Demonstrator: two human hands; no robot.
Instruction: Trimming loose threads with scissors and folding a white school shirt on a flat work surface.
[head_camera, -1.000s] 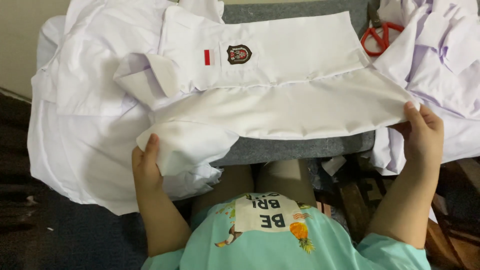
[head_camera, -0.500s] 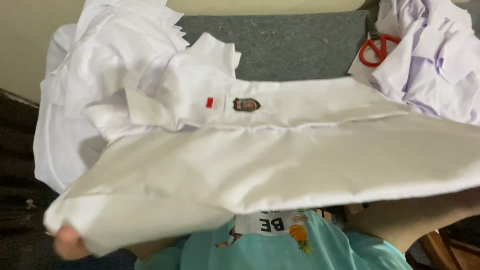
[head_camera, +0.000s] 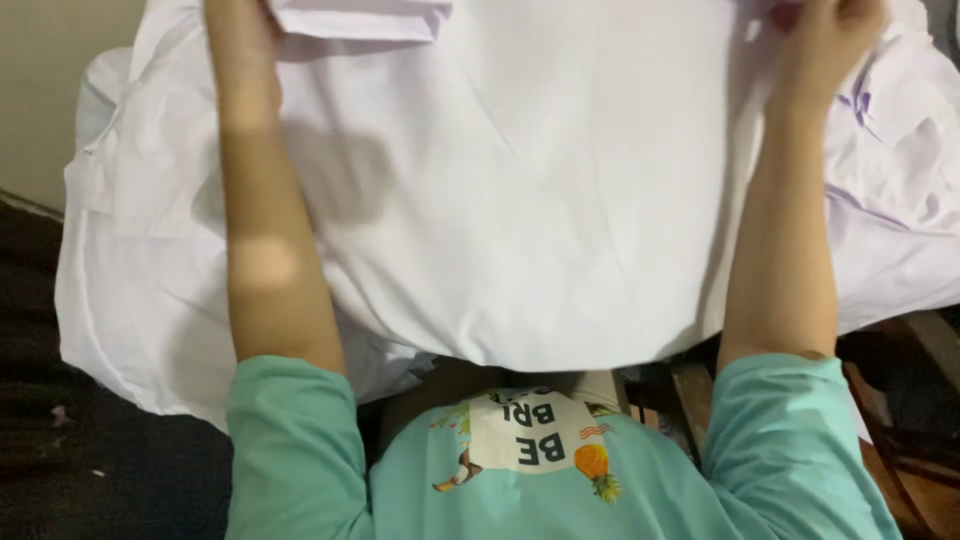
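Reaching forward, the left hand (head_camera: 240, 30) lay on the shirt's (head_camera: 520, 200) far edge — its fingers ran out of view, so their grip could not be told. The shirt spread flat between both arms, long axis left to right. At its far right corner the right hand (head_camera: 830, 35) pinched the cloth, fingers closed — both hands equally near.

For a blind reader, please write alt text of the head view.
Both arms stretch forward over a white shirt spread flat, the left hand and right hand at its far edge. More white clothes lie at both sides.
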